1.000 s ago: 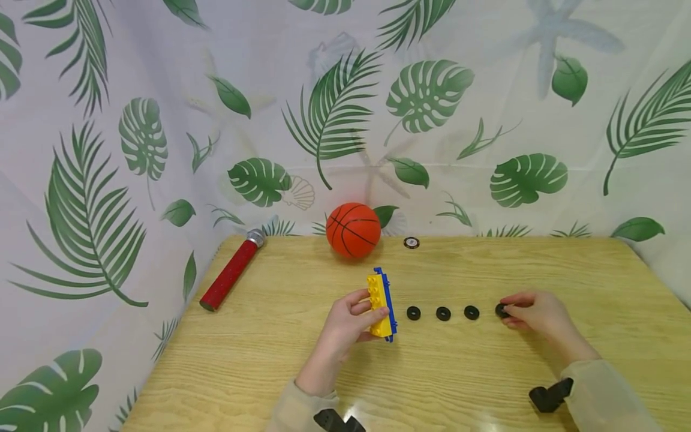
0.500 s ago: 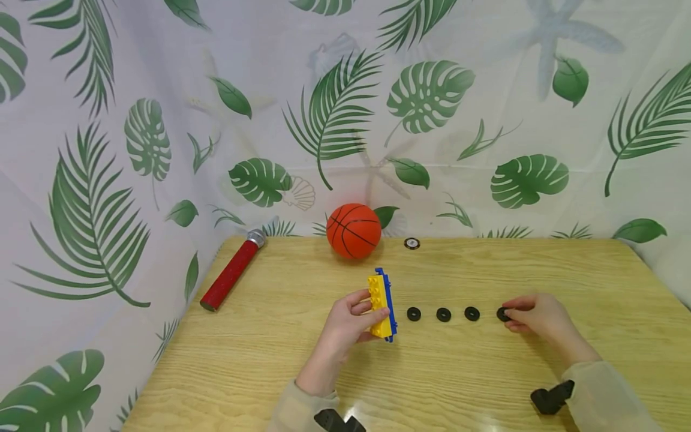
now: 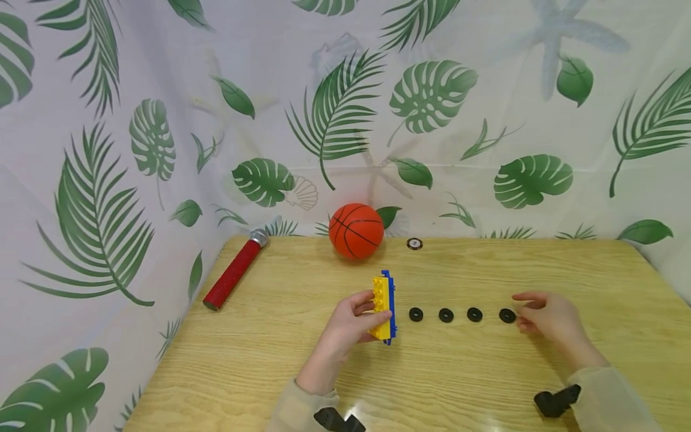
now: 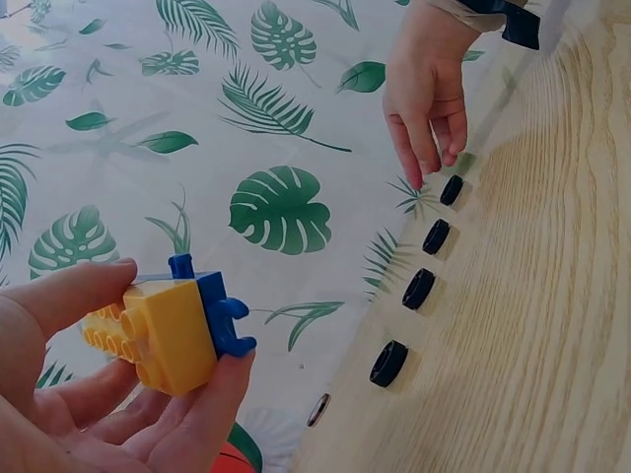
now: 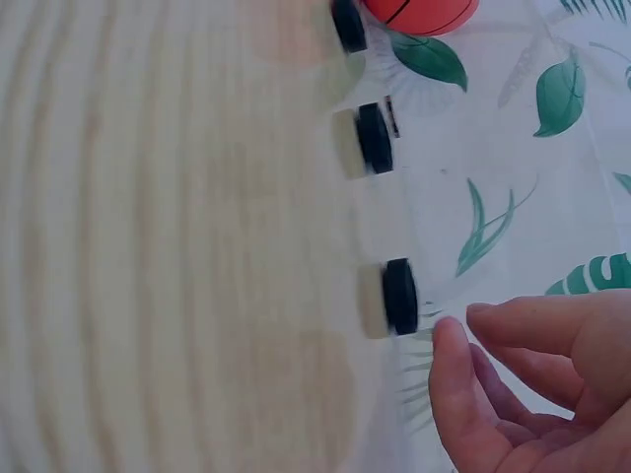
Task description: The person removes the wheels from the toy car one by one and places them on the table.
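Note:
My left hand (image 3: 351, 321) grips a yellow toy brick (image 4: 175, 340) joined to a blue wheel base (image 3: 392, 309), held above the table with the studs facing left. The thumb lies on the near face and the other fingers go behind. To the right, several small black rubber tyres lie flat in a row, from the left tyre (image 3: 415, 314) to the rightmost tyre (image 3: 507, 315). Just right of that last one is my right hand (image 3: 553, 321), its fingers bent loosely with nothing between them. The right wrist view shows a small gap between fingertips and the nearest tyre (image 5: 400, 297).
An orange toy basketball (image 3: 356, 231) sits at the back of the wooden table (image 3: 302, 276). Beside it lies a round black-and-white chip (image 3: 414, 243). A red toy microphone (image 3: 236, 273) lies at the left edge. A leaf-print cloth (image 3: 453, 198) hangs behind.
My right hand has let go of the rightmost tyre and drawn back a little to the right. The left hand still holds the brick and wheel base in nearly the same place.

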`<control>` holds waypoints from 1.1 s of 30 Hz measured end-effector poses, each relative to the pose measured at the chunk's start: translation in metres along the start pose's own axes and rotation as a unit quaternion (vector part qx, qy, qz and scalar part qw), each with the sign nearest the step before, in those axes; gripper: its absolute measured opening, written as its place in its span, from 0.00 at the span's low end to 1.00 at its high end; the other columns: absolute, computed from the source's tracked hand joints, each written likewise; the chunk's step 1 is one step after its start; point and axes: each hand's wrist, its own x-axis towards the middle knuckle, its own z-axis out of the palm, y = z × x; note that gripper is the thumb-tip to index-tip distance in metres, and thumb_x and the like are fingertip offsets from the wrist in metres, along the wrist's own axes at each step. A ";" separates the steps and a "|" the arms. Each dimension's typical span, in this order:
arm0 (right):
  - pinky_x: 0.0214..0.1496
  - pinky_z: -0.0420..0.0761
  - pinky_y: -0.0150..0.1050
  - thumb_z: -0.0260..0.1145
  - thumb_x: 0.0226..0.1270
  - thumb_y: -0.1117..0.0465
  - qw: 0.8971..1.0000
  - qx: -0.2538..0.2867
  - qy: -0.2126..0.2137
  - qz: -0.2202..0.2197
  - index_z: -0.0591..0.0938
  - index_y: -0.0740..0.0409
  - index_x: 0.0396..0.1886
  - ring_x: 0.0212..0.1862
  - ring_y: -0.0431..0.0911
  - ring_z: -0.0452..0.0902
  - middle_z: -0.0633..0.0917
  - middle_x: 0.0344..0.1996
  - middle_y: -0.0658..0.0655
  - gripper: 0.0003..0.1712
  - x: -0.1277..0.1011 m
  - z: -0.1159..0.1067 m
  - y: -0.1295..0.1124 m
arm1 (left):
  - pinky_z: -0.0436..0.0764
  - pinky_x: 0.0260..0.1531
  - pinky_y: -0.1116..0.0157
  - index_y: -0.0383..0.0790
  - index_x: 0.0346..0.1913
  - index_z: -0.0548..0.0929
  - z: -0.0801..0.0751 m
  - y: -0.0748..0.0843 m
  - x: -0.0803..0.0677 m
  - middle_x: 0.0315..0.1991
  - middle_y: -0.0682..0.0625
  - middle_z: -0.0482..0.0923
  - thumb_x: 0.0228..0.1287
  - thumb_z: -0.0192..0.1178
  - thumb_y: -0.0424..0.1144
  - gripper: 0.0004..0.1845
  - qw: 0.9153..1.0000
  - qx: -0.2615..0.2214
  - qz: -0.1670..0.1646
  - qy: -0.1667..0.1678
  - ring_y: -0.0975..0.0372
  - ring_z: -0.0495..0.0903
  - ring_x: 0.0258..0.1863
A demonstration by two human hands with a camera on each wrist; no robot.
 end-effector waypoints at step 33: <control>0.46 0.85 0.28 0.66 0.70 0.59 0.966 0.155 -0.023 -0.204 0.76 0.68 0.61 0.43 0.32 0.85 0.83 0.44 0.33 0.25 -0.053 0.052 -0.123 | 0.82 0.46 0.68 0.40 0.58 0.82 0.003 0.006 0.002 0.53 0.46 0.82 0.59 0.71 0.36 0.22 0.998 0.020 0.053 0.012 0.61 0.78 0.48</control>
